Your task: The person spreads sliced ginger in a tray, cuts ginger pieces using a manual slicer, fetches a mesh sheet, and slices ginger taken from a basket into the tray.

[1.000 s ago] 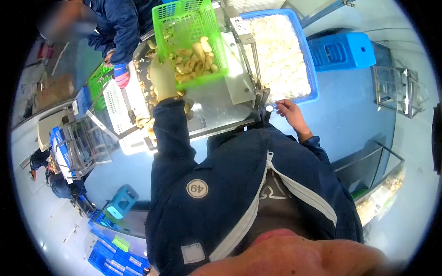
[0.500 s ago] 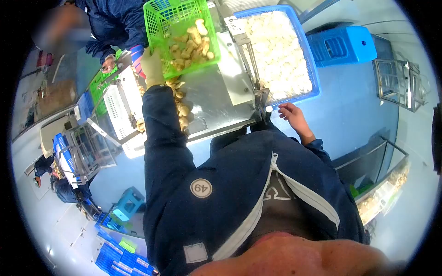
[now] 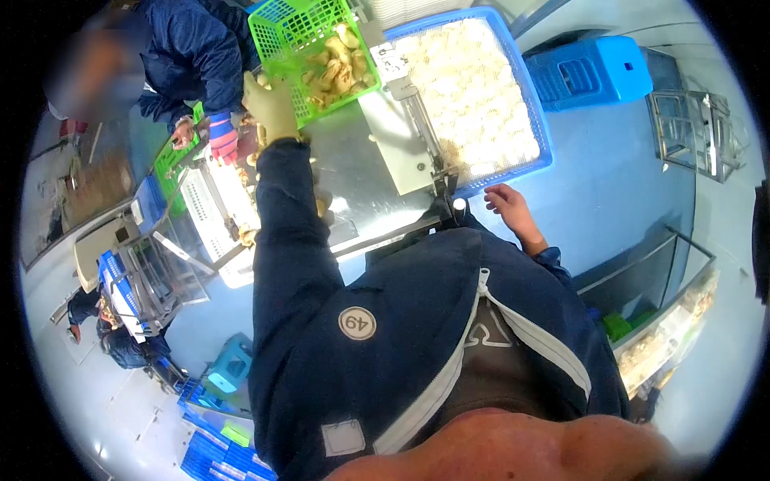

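The basket (image 3: 303, 30) stands beside the left hand (image 3: 271, 106), probably for easy reach, whose grip I cannot tell, while the right hand (image 3: 511, 208) hangs loose, apparently empty.

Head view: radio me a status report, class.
Left hand, pale-gloved, beside green plastic lattice basket. Right hand bare, near blue plastic crate. Tan irregular pieces in basket. Possibly in the way: co-worker's pink-and-blue-gloved hand.

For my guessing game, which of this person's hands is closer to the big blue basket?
Right. The right hand is just off the blue basket; the left hand is farther, by the green basket.
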The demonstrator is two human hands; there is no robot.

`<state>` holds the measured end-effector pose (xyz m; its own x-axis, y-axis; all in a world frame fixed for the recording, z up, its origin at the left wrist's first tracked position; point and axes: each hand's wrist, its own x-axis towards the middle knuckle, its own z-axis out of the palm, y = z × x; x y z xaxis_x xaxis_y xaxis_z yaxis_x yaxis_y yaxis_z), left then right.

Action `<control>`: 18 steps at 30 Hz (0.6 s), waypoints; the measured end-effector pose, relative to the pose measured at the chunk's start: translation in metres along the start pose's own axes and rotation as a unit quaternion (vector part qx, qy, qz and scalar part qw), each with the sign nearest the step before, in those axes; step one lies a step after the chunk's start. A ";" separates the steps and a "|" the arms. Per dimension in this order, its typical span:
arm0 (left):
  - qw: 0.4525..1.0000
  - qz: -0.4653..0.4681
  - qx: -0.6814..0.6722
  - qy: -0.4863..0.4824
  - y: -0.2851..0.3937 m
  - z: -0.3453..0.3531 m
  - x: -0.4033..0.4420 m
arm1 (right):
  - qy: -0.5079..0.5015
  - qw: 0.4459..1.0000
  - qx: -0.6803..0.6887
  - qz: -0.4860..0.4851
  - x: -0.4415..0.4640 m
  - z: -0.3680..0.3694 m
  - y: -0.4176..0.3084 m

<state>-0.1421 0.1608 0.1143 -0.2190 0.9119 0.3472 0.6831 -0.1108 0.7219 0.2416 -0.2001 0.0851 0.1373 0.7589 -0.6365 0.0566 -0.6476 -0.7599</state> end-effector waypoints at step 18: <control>0.944 0.057 0.167 -0.279 0.026 0.074 -0.013 | -0.044 0.998 0.044 -0.029 -0.008 0.024 -0.051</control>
<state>-0.0699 0.1753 0.0841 0.2079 0.9778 -0.0254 0.8816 -0.1761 0.4378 0.2140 -0.1715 0.1256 0.0481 0.8002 -0.5978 -0.0252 -0.5973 -0.8016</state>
